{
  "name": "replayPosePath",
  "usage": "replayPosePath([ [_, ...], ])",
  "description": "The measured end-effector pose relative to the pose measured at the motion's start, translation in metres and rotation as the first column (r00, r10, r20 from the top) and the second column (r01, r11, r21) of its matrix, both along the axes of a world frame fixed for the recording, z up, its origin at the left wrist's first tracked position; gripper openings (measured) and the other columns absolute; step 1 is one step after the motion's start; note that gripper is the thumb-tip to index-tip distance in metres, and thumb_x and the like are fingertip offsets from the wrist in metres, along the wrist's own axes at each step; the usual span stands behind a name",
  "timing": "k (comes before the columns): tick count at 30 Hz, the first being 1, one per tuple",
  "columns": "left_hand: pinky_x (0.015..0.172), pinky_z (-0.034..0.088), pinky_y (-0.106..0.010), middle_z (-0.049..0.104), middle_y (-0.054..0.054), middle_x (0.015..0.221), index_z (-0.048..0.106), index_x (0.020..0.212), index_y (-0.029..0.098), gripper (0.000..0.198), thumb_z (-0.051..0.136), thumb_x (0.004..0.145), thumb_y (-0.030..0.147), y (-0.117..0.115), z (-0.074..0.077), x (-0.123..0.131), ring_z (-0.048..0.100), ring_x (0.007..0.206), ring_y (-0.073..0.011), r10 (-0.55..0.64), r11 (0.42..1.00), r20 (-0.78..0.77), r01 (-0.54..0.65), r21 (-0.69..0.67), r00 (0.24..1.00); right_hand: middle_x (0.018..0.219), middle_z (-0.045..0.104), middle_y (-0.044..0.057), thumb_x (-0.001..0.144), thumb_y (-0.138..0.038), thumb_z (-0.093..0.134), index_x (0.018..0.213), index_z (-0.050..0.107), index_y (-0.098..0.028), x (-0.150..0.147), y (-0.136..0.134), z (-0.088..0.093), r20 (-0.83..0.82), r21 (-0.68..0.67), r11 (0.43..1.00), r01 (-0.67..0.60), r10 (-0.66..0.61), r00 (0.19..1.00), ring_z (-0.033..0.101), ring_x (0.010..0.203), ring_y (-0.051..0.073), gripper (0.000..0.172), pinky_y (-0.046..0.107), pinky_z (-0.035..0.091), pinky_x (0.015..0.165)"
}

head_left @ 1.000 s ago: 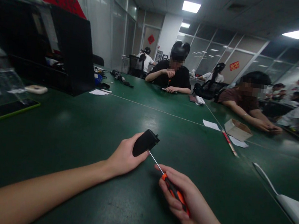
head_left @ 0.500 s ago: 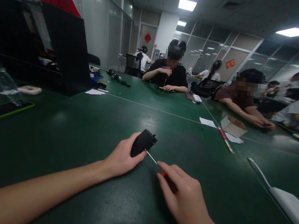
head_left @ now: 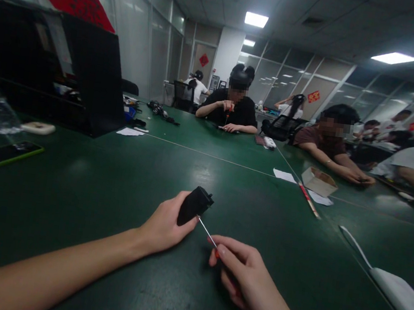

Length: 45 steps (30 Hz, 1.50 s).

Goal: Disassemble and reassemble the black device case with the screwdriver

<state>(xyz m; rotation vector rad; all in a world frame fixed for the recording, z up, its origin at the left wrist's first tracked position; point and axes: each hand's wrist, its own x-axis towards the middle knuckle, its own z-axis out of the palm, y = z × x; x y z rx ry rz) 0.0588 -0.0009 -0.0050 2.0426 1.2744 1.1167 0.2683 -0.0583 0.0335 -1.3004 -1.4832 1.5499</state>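
A small black boxy device (head_left: pixel 193 206) with a little peg at its far end is gripped in my left hand (head_left: pixel 166 223), tilted above the green table. What exactly the device is I cannot make out. My right hand (head_left: pixel 241 275) closes around the red handle of a screwdriver (head_left: pixel 206 231). Its thin metal shaft points up and left, and the tip meets the device's lower right side near my left thumb. My right palm and fingers hide most of the handle.
On the green table (head_left: pixel 144 177) stand a black open box (head_left: pixel 88 80) and a phone with a green edge (head_left: pixel 3 157) at left. To the right are a small pale box (head_left: pixel 319 182), papers (head_left: pixel 284 175) and a white power strip (head_left: pixel 399 294). A person (head_left: pixel 236 103) sits opposite.
My right hand has rolled over, its fingers shifting around the screwdriver handle. The tip stays at the device. The whole view has tilted slightly, so everything sits a little lower.
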Motion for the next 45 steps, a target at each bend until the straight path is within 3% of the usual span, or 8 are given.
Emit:
replayPosePath([
  [4, 0.073, 0.046, -0.031, 0.066, -0.008, 0.100, 0.050, 0.123, 0.018, 0.039, 0.058, 0.087, 0.031, 0.000, -0.001, 0.000, 0.062, 0.083, -0.0216, -0.015, 1.000, 0.001, 0.015, -0.019, 1.000, 0.100, 0.065, 0.009, 0.097, -0.025, 0.045, 0.118, 0.066, -0.019, 0.003, -0.004, -0.006, 0.474, 0.599, 0.766, -0.235, -0.103, 0.874, 0.063, 0.084, 0.021, 0.031, 0.034, 0.052, 0.075],
  [9, 0.079, 0.046, -0.033, 0.065, -0.009, 0.108, 0.048, 0.128, 0.019, 0.043, 0.057, 0.088, 0.033, 0.000, -0.002, 0.000, 0.062, 0.091, -0.0232, -0.030, 0.999, -0.008, 0.030, -0.028, 1.000, 0.108, 0.063, 0.011, 0.099, -0.018, 0.035, 0.134, 0.055, -0.021, 0.006, -0.009, -0.010, 0.682, 0.623, 0.660, -0.421, -0.194, 0.705, 0.065, 0.082, 0.023, 0.040, 0.036, 0.053, 0.070],
  [18, 0.087, 0.043, -0.036, 0.064, -0.008, 0.109, 0.050, 0.124, 0.019, 0.040, 0.056, 0.091, 0.042, -0.001, 0.001, -0.001, 0.059, 0.097, -0.0234, -0.086, 0.979, 0.236, 0.126, -0.158, 0.968, 0.104, 0.064, 0.007, 0.098, -0.024, 0.045, 0.126, 0.058, -0.022, 0.005, 0.001, -0.013, 0.539, 0.650, 0.715, -0.256, -0.197, 0.819, 0.064, 0.089, 0.021, 0.031, 0.034, 0.050, 0.080],
  [22, 0.091, 0.044, -0.038, 0.065, -0.010, 0.107, 0.050, 0.120, 0.017, 0.044, 0.044, 0.095, 0.053, -0.002, -0.004, 0.002, 0.060, 0.101, -0.0236, -0.082, 0.883, 0.615, 0.344, -0.321, 0.784, 0.101, 0.068, 0.006, 0.093, -0.033, 0.055, 0.113, 0.065, -0.020, 0.004, 0.008, -0.016, 0.434, 0.601, 0.791, -0.110, -0.208, 0.876, 0.063, 0.090, 0.021, 0.026, 0.034, 0.048, 0.083],
  [27, 0.106, 0.035, -0.045, 0.066, -0.015, 0.115, 0.052, 0.119, 0.014, 0.045, 0.047, 0.095, 0.051, -0.016, -0.004, 0.013, 0.058, 0.114, -0.0268, -0.017, 0.748, 0.816, 0.549, -0.372, 0.577, 0.077, 0.063, 0.001, 0.089, -0.044, 0.058, 0.107, 0.065, -0.019, 0.003, 0.014, -0.023, 0.342, 0.400, 0.916, 0.022, -0.171, 0.924, 0.058, 0.068, 0.019, 0.032, 0.031, 0.044, 0.064],
  [32, 0.113, 0.030, -0.048, 0.062, -0.016, 0.127, 0.045, 0.129, 0.014, 0.046, 0.049, 0.096, 0.046, -0.027, -0.006, 0.018, 0.054, 0.126, -0.0284, -0.088, 0.634, 0.869, 0.700, -0.328, 0.487, 0.102, 0.068, 0.005, 0.081, -0.040, 0.068, 0.098, 0.064, -0.019, 0.002, 0.014, -0.024, 0.138, 0.298, 0.954, 0.033, -0.078, 0.987, 0.062, 0.096, 0.023, 0.028, 0.035, 0.045, 0.087],
  [39, 0.114, 0.033, -0.048, 0.051, -0.017, 0.140, 0.035, 0.135, 0.018, 0.048, 0.045, 0.097, 0.046, -0.029, -0.015, 0.018, 0.050, 0.132, -0.0273, -0.211, 0.681, 0.788, 0.665, -0.306, 0.579, 0.109, 0.069, 0.005, 0.080, -0.033, 0.072, 0.110, 0.065, -0.021, 0.000, 0.009, -0.018, 0.082, 0.331, 0.943, 0.013, -0.042, 0.996, 0.064, 0.104, 0.023, 0.034, 0.037, 0.045, 0.095],
  [45, 0.106, 0.040, -0.047, 0.046, -0.014, 0.138, 0.023, 0.137, 0.026, 0.070, 0.069, 0.084, 0.033, -0.019, -0.014, 0.010, 0.047, 0.130, -0.0267, -0.138, 0.985, 0.478, 0.171, -0.025, 0.868, 0.084, 0.068, 0.003, 0.079, -0.040, 0.070, 0.100, 0.067, -0.017, 0.010, 0.018, -0.014, 0.130, 0.239, 0.969, 0.068, -0.101, 0.986, 0.063, 0.076, 0.018, 0.032, 0.028, 0.048, 0.068],
])
